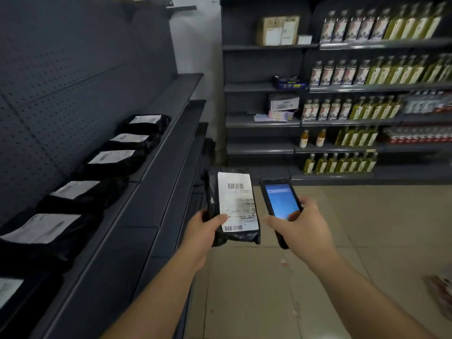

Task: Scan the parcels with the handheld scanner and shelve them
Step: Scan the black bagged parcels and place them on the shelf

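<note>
My left hand [204,228] grips a black plastic parcel [233,237] by its lower left corner, thumb on the white shipping label [236,199], which faces up with barcodes at top and bottom. Just to the right, my right hand [297,227] holds the black handheld scanner [281,199], its blue screen lit and my thumb on the lower part of the screen. Parcel and scanner sit side by side above the floor, a small gap apart. Several black parcels with white labels [115,160] lie in a row on the dark shelf [156,152] at my left.
Dark shelving with stepped ledges runs along the left. Across the aisle, shelves [264,122] hold rows of bottles [391,69], a cardboard box [277,30] and small packages. Beige tiled floor [269,289] lies below, with a packaged item [440,292] at the right edge.
</note>
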Motion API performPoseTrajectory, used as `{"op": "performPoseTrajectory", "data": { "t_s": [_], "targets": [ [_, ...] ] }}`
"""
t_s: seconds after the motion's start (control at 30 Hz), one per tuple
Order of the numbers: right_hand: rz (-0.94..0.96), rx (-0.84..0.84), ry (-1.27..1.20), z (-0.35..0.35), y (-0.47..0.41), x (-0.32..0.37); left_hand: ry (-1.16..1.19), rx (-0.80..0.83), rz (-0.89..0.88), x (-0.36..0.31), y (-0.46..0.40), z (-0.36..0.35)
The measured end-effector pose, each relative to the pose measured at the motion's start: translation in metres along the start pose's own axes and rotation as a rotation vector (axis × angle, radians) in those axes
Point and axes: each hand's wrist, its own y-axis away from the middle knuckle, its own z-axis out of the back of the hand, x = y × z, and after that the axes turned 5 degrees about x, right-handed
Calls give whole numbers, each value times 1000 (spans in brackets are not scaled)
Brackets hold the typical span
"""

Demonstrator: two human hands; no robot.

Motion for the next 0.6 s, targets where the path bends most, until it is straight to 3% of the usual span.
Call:
{"op": "performPoseTrajectory", "data": {
  "t_s": [0.3,0.6],
  "targets": [
    [-116,-130,-26,6,-127,0,-61,88,53,-33,-149,-42],
    [-88,-113,-55,40,-295,-2,-94,89,41,-67,-300,-121]
  ]
}}
